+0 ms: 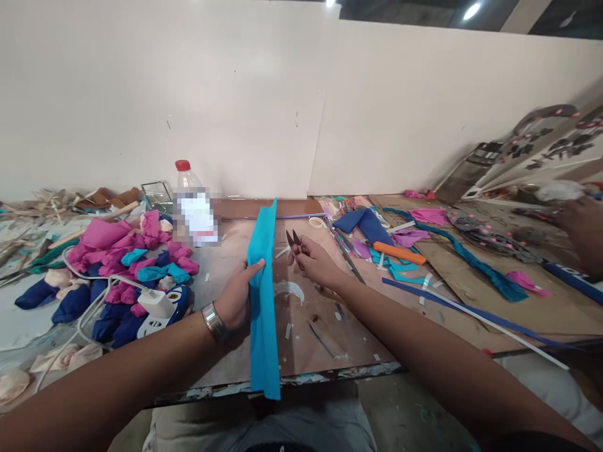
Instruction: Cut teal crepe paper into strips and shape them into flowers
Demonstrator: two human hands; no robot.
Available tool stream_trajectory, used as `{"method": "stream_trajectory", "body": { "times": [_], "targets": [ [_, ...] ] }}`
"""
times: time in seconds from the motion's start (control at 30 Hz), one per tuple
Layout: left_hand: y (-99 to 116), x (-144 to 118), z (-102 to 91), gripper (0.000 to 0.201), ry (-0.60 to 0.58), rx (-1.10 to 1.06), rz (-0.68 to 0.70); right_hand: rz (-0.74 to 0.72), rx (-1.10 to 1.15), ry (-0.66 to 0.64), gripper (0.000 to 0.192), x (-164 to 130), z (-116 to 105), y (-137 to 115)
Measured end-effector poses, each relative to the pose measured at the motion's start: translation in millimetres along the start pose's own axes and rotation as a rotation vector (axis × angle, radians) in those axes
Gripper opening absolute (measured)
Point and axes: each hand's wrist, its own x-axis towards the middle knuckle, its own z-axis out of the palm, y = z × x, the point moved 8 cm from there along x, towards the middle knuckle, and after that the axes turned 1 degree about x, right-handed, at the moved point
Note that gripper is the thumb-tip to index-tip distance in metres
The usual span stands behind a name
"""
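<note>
In my left hand [238, 292] is a long turquoise strip [264, 320] of what looks like crepe paper or cloth, pinched with the thumb across its front. The strip stands lengthwise, its lower end hanging past the table's front edge. My right hand [311, 258] grips a small pair of scissors [294, 240], blades upward and slightly apart, a short way right of the strip and not touching it. Most of the scissors' handle is hidden by the fingers.
Pink, blue and turquoise bundles [125, 251] lie at left beside a power strip [162, 314] with cables. A bottle [183, 172] stands behind. At right are an orange cutter [399, 253], coloured scraps and a white stick [499, 323]. Another person's hand [581, 220] shows at far right.
</note>
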Motion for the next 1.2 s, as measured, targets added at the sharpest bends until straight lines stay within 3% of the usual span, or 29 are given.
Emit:
{"method": "stream_trajectory", "body": {
  "times": [0.1, 0.17, 0.47, 0.6, 0.77, 0.93, 1.2],
  "targets": [
    [-2.9, 0.4, -0.6, 0.043, 0.005, 0.063, 0.012, 0.137, 0.358, -0.076, 0.018, -6.3, 17.2, 4.0],
    [-6.5, 1.4, 0.4, 0.041, -0.004, 0.067, -0.015, 0.192, 0.467, -0.080, 0.025, -8.9, 22.2, 5.2],
    [-5.2, 7.5, 1.0, 0.039, 0.016, -0.055, 0.020, 0.240, 0.524, 0.061, 0.049, -9.0, 17.3, 13.1],
    [-10.8, 10.9, -1.2, 0.046, -0.015, -0.010, 0.035, 0.137, 0.611, 0.096, 0.051, -3.1, 12.2, 7.4],
    [-1.1, 10.8, -11.3, 0.074, 0.025, 0.193, 0.264, -0.015, 0.601, 0.107, 0.048, 0.2, 4.4, -5.8],
    [-7.3, 8.3, -2.1, 0.048, -0.092, 0.356, 0.186, -0.068, 0.547, 0.108, 0.047, -0.2, 1.6, -10.9],
    [-13.0, 4.1, 21.8, 0.048, -0.331, 0.232, 0.159, -0.105, 0.473, 0.049, 0.049, -3.4, 10.9, -21.9]
  ]
}}
